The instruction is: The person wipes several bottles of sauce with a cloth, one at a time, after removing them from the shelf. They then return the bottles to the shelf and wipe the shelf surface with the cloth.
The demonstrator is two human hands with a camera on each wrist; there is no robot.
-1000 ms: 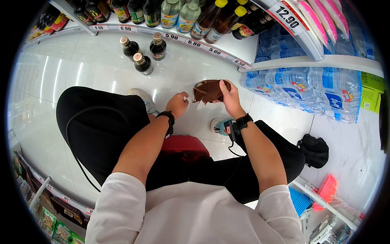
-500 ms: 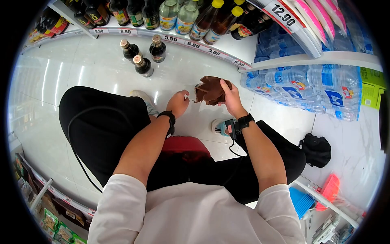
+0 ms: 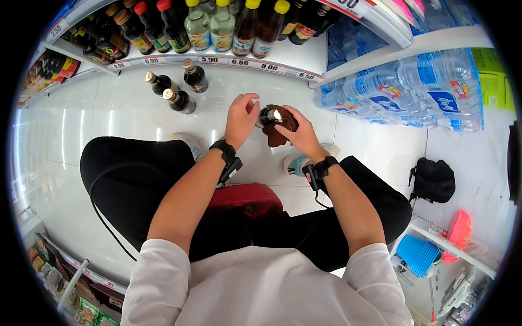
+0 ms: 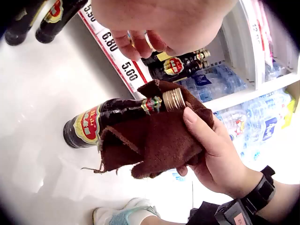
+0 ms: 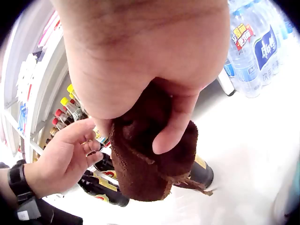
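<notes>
My right hand (image 3: 302,133) grips a brown cloth (image 4: 159,145) that is wrapped partly round a dark sauce bottle (image 4: 117,108) with a gold cap. Tilted in the left wrist view, the bottle shows its red and yellow label, and the thumb lies beside the cap. In the right wrist view the cloth covers most of the bottle, and its base sticks out below. My left hand (image 3: 241,120) hovers just left of the bottle with loosely bent fingers and nothing in them. Three similar bottles (image 3: 179,102) stand on the floor, ahead and to the left.
A shelf (image 3: 272,67) with price tags and rows of bottles runs along the front. Packs of bottled water (image 3: 402,95) are stacked at right, with a black bag (image 3: 432,180) on the floor behind them. A red seat (image 3: 244,198) is beneath the person.
The bottle with its cap now shows inside the cloth, which has been turned in my right hand. My left hand has moved forward. The head view has shifted, showing more of the shelf.
</notes>
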